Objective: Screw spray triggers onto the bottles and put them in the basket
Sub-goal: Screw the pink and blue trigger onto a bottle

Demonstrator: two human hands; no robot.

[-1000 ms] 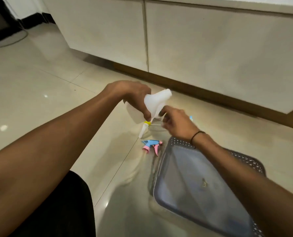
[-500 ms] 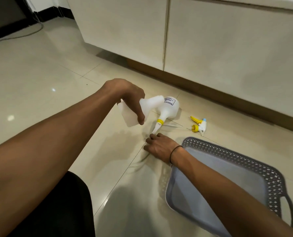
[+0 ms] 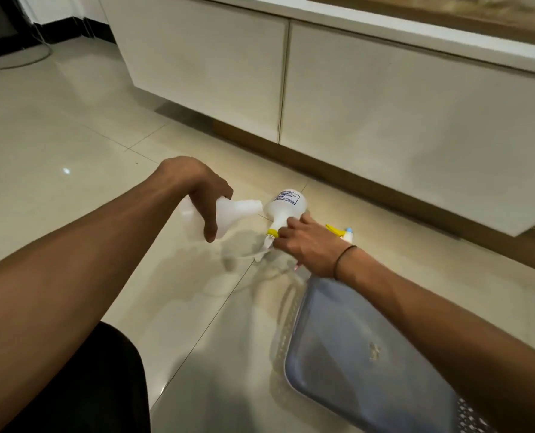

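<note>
Fingers [image 3: 211,220] of left hand [image 3: 197,185] curling tight around capless white bottle [image 3: 228,210], holding it off floor. Right hand [image 3: 307,245] fingertips [image 3: 280,234] pinching yellow collar [image 3: 272,232] of labelled spray bottle [image 3: 286,205]; loose yellow trigger [image 3: 338,230] lying just behind; basket [image 3: 369,364] sitting below wrist.

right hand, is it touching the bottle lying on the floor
Touching. The head view shows the right hand with its fingers wrapped around the neck and yellow collar of the labelled bottle lying on the floor, no gap between them.
</note>
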